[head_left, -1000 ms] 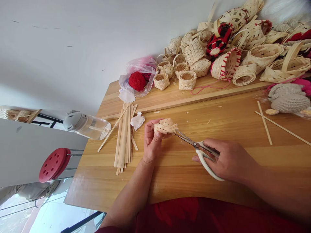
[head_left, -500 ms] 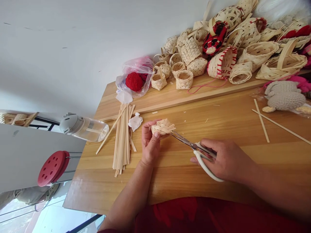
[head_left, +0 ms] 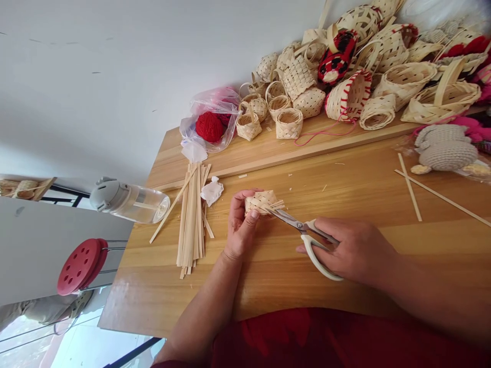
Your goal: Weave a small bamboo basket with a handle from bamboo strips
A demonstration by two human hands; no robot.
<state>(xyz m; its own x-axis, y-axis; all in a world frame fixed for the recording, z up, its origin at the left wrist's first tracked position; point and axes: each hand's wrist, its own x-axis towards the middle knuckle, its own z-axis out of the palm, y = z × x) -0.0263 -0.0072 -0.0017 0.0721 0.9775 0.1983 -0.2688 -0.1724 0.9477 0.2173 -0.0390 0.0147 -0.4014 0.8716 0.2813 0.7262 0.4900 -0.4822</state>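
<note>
Between the thumb and fingers of my left hand (head_left: 242, 222) is a small woven basket (head_left: 261, 202), with short strip ends sticking out on its right side. My right hand (head_left: 351, 248) grips the white handles of a pair of scissors (head_left: 301, 226). The blades point left and reach the strip ends at the basket's right edge. Both hands are above the wooden table (head_left: 276, 276). Left of my left hand lies a bundle of flat pale strips (head_left: 192, 220), with a crumpled white piece (head_left: 212, 191) beside it.
Many woven baskets (head_left: 299, 76) are piled along the back, beside a bag with red yarn (head_left: 209, 127). A clear bottle (head_left: 130, 201) lies at the left edge. Two loose strips (head_left: 409, 186) cross at the right, near a grey knitted item (head_left: 445, 147). Red stools (head_left: 81, 266) stand beyond.
My left hand and the basket have moved slightly right. The scissors have shifted a little left, their handles are closer together, and the blades now overlap the strip ends. The view has shifted slightly.
</note>
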